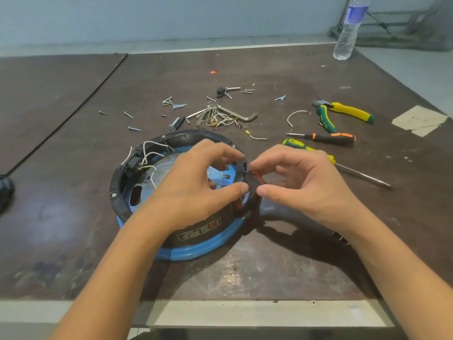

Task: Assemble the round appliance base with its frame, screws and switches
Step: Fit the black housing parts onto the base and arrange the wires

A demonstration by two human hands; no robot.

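At the base's (196, 249) three o'clock, your right hand (301, 177) pinches the red switch (257, 176); your left hand (196, 185) grips the frame (117, 192) alongside.

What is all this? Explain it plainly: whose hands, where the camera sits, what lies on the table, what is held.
No machine here: a person's two bare hands, filmed by one camera worn on the head, looking down. On the brown table sits a round appliance base, blue-rimmed, with a black frame and white wires inside. The left hand grips the frame's right edge; the right hand pinches a small red part, probably a switch. Behind lie loose screws, a hex key, pliers, two screwdrivers and a water bottle.
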